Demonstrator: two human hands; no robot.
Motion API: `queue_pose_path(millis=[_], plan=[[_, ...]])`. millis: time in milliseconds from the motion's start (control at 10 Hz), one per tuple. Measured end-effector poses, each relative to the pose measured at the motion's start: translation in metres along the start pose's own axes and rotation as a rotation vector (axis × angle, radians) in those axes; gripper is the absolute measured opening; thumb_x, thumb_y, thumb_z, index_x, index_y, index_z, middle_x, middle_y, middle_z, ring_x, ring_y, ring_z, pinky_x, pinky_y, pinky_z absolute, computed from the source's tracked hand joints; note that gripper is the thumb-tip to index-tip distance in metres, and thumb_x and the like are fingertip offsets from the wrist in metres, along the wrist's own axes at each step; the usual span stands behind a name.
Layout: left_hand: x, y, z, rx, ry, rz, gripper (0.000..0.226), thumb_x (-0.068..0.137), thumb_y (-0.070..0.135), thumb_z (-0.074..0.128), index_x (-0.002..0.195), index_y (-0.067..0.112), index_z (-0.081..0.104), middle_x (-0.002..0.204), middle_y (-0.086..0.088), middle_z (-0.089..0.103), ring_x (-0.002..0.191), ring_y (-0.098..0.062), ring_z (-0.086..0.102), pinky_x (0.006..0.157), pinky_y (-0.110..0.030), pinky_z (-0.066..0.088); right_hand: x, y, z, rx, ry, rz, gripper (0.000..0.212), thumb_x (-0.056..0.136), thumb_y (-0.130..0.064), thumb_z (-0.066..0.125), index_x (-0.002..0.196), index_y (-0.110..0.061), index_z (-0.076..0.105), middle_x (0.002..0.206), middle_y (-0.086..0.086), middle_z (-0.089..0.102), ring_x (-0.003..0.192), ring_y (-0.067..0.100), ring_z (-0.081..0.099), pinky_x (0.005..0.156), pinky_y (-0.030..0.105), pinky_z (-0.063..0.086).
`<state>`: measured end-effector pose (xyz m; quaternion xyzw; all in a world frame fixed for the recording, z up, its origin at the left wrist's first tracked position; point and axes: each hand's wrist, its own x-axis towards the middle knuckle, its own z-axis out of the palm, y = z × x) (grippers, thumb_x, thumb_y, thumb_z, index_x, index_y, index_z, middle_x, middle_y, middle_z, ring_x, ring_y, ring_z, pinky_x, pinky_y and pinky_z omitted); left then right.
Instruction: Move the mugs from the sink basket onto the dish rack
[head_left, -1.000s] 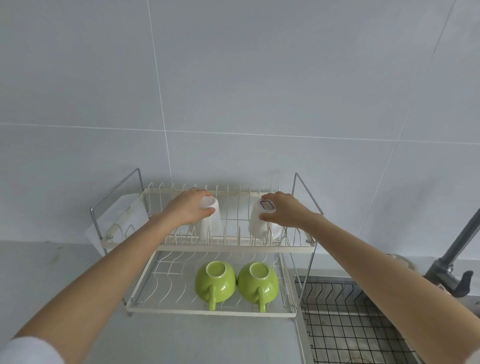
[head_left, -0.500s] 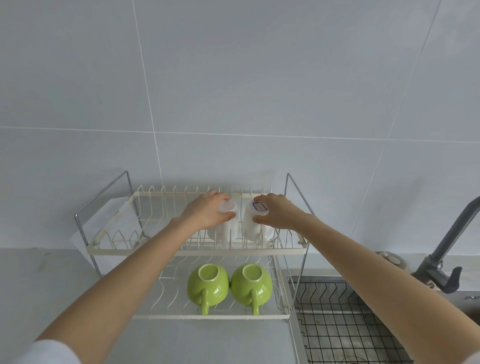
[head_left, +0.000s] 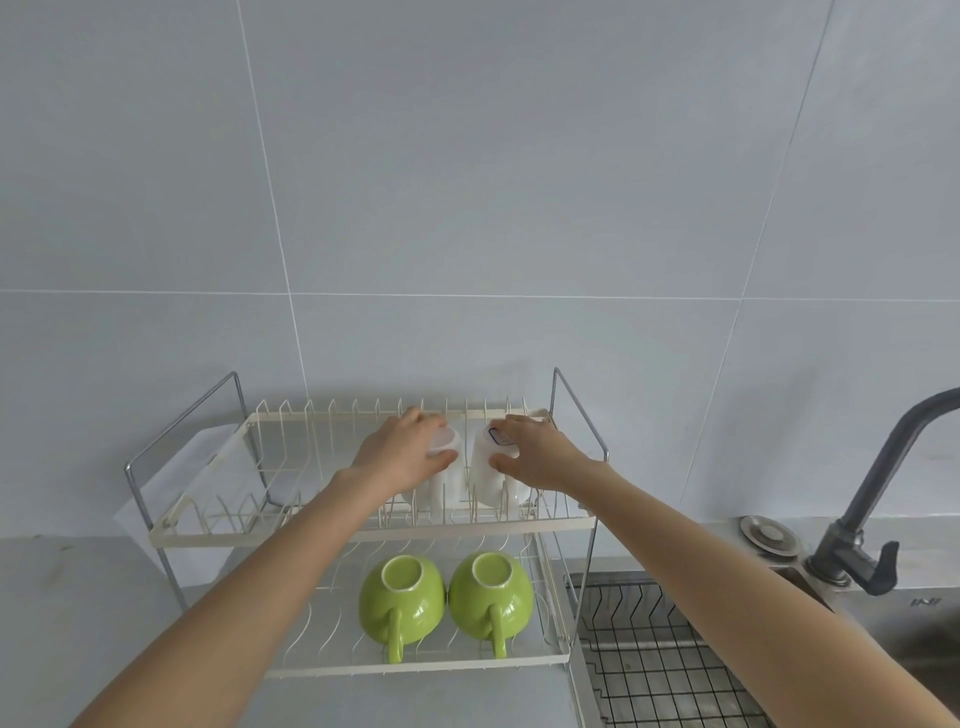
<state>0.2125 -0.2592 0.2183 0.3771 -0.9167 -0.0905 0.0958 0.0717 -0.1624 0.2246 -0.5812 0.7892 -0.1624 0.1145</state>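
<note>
Both white mugs now stand close together at the right end of the upper tier, where a second ago the left one was held further to the left, apart from the other. The left hand (head_left: 402, 453) is curled over the base of the left white ceramic mug (head_left: 442, 480), thumb and fingers closed on it. The right hand (head_left: 535, 455) grips the right white ceramic mug with a small blue mark on its base (head_left: 491, 475) in the same way. The two mugs are upside down and just beside each other; whether they touch I cannot tell.

They are on the upper tier of the cream wire dish rack with a chrome frame (head_left: 208, 538), which stands on the grey worktop (head_left: 62, 613). On the lower tier, at 6 o'clock from the white mugs, two round green ceramic mugs lie upside down side by side, the left green one (head_left: 402, 597) and the right green one (head_left: 491, 595), with the handles towards the person.

At 4 o'clock from the rack is the black wire sink basket (head_left: 654, 670) in the steel sink. A dark grey tap (head_left: 878, 499) rises at 3 o'clock.
</note>
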Motion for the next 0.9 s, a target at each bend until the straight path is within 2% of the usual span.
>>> queue_pose_path(millis=[300, 500, 700, 900], plan=[[0.001, 0.0, 0.001, 0.01, 0.001, 0.006, 0.046, 0.089, 0.04, 0.047, 0.133, 0.025, 0.041, 0.136, -0.008, 0.042, 0.127, -0.028, 0.039, 0.102, -0.039, 0.038, -0.002, 0.0, 0.003, 0.006, 0.021, 0.012, 0.047, 0.09, -0.023, 0.051, 0.135, -0.012, 0.041, 0.14, 0.006, 0.044, 0.126, 0.029, 0.044, 0.104, 0.042, 0.039], [0.0, 0.001, -0.002, 0.046, -0.036, 0.01, 0.047, 0.091, 0.04, 0.043, 0.135, 0.024, 0.037, 0.141, -0.007, 0.039, 0.131, -0.027, 0.036, 0.103, -0.04, 0.037, -0.008, -0.004, -0.001, -0.044, -0.014, 0.002, 0.051, 0.093, -0.025, 0.047, 0.14, -0.013, 0.033, 0.148, 0.009, 0.032, 0.135, 0.029, 0.034, 0.108, 0.04, 0.034], [-0.001, 0.0, -0.005, 0.052, -0.126, 0.021, 0.051, 0.095, 0.037, 0.034, 0.14, 0.016, 0.025, 0.15, -0.007, 0.029, 0.138, -0.029, 0.027, 0.111, -0.043, 0.03, -0.013, -0.005, -0.006, -0.138, -0.056, -0.019, 0.049, 0.093, -0.028, 0.047, 0.137, -0.012, 0.035, 0.148, 0.013, 0.029, 0.137, 0.03, 0.026, 0.107, 0.041, 0.031], [0.0, -0.002, -0.021, 0.05, -0.099, 0.016, 0.051, 0.095, 0.033, 0.033, 0.14, 0.011, 0.023, 0.15, -0.011, 0.029, 0.138, -0.029, 0.027, 0.111, -0.045, 0.03, -0.017, -0.011, -0.024, -0.21, -0.103, -0.041, 0.061, 0.093, -0.029, 0.047, 0.145, -0.014, 0.019, 0.156, 0.01, 0.016, 0.143, 0.03, 0.013, 0.116, 0.043, 0.018]])
